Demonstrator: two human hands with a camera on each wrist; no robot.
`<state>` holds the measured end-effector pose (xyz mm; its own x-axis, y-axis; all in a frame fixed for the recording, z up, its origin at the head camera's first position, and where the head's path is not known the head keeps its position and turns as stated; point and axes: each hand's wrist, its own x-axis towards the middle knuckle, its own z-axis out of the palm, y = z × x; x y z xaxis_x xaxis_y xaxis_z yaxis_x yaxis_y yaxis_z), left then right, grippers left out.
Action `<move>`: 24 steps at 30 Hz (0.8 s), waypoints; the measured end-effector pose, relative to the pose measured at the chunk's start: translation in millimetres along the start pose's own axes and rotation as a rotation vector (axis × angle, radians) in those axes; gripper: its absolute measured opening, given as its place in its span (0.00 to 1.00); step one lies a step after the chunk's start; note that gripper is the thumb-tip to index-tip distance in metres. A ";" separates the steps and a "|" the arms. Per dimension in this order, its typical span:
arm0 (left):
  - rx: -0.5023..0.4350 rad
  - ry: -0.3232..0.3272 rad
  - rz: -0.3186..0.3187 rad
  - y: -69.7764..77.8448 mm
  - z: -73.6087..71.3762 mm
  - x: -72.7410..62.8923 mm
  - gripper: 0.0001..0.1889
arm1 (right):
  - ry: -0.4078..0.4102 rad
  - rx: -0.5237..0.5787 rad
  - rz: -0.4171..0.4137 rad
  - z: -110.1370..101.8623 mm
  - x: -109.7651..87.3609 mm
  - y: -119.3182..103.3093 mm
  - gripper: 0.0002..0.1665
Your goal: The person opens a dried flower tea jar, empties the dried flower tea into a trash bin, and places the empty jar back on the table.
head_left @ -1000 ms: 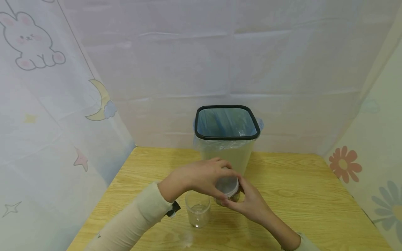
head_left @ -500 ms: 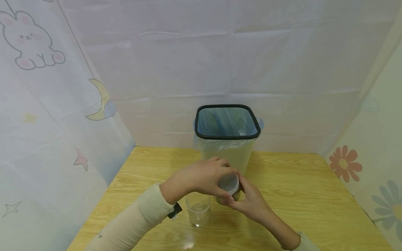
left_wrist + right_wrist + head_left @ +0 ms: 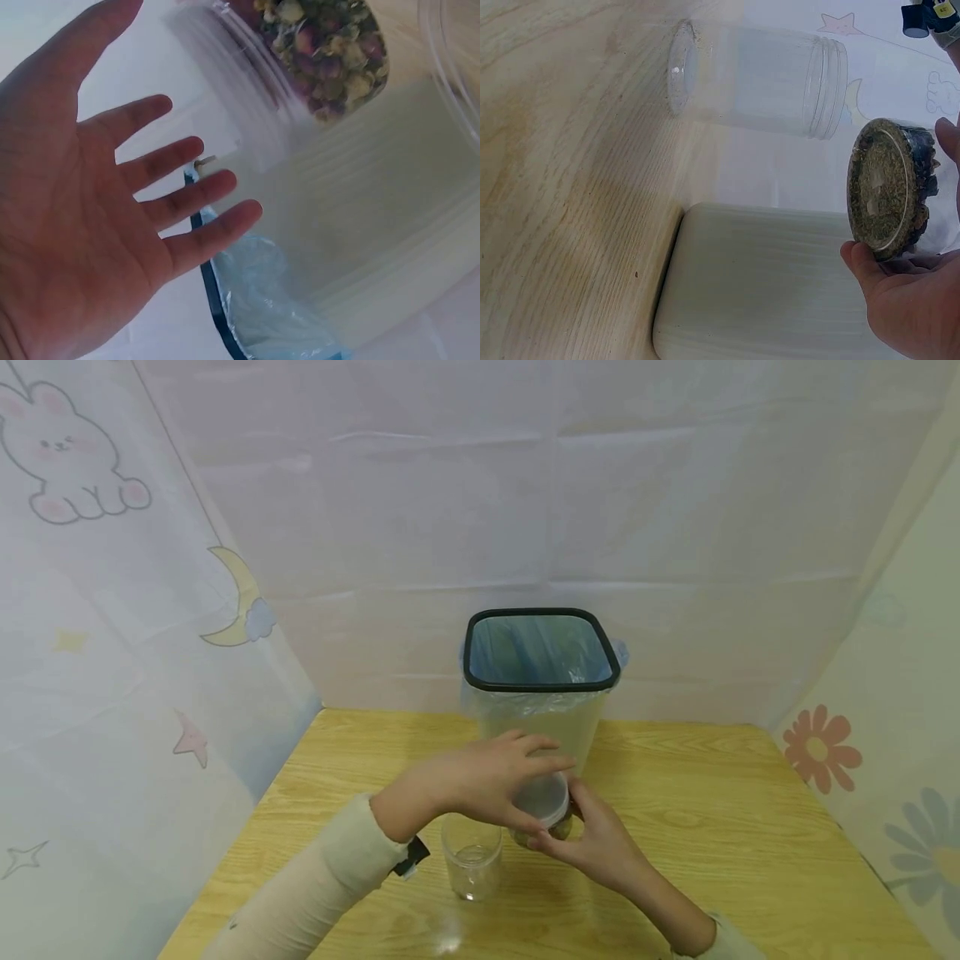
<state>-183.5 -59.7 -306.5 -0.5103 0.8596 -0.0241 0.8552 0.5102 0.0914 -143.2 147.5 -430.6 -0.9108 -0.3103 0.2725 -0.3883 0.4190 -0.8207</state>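
Creased, pale lilac sheeting (image 3: pixel 450 510) fills the top of the frame, fold lines running right across! Over at upper left, a winking rabbit (image 3: pixel 75 464), and just below it a yellow crescent moon (image 3: pixel 246 593). Far right, a coral flower (image 3: pixel 821 749). And down below, yellow wood-grain tabletop (image 3: pixel 712 827), a soft glint (image 3: pixel 448 938) at bottom centre!

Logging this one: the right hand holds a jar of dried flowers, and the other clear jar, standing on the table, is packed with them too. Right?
Not quite: the other clear jar looks empty, as the right wrist view shows. The right hand does hold the jar of dried flowers.
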 end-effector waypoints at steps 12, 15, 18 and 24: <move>-0.072 -0.048 0.056 -2.8 -5.4 -6.3 0.42 | -0.011 -0.005 0.021 0.9 -1.4 0.9 0.51; -0.081 -0.059 0.067 -2.5 -5.5 -6.1 0.42 | -0.011 0.008 0.026 1.2 -2.6 0.9 0.53; -0.092 -0.071 0.087 -3.1 -4.4 -5.4 0.42 | -0.011 0.017 0.021 2.0 -2.8 1.1 0.53; -0.103 -0.077 0.125 -4.8 -1.6 -4.2 0.41 | -0.009 0.027 0.022 3.8 -2.2 1.5 0.52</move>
<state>-185.6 -65.8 -305.2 -0.3893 0.9175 -0.0818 0.8956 0.3977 0.1994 -141.2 145.6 -434.3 -0.9175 -0.3092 0.2500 -0.3644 0.4024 -0.8398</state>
